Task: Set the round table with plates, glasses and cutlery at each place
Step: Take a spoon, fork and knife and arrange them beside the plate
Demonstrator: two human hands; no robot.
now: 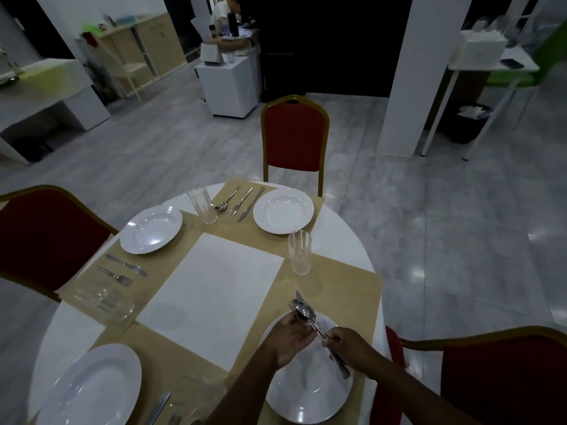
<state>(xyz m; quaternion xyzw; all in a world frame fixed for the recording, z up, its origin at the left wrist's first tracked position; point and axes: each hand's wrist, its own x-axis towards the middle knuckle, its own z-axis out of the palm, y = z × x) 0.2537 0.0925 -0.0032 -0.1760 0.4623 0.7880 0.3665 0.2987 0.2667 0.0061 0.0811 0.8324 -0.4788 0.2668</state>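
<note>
Over the white plate (pixel 310 397) at the right-hand place, both my hands hold one bundle of cutlery (pixel 306 314): a spoon, a fork and a knife. My right hand (pixel 340 343) grips the handles. My left hand (pixel 288 335) closes around the bundle just below the heads. A tall glass (pixel 299 252) stands beyond this plate. The far place has a plate (pixel 283 210), a glass (pixel 202 205) and a spoon, fork and knife (pixel 242 200). The left place has a plate (pixel 151 229), a knife and fork (pixel 122 269) and a glass (pixel 107 303). The near plate (pixel 92 391) has a knife (pixel 158 407) beside it.
The round white table (pixel 346 237) carries tan placemats (pixel 346 289) and a white centre square. Red chairs stand at the far side (pixel 294 139), the left (pixel 46 237) and the right (pixel 497 378). A person stands at a counter far behind.
</note>
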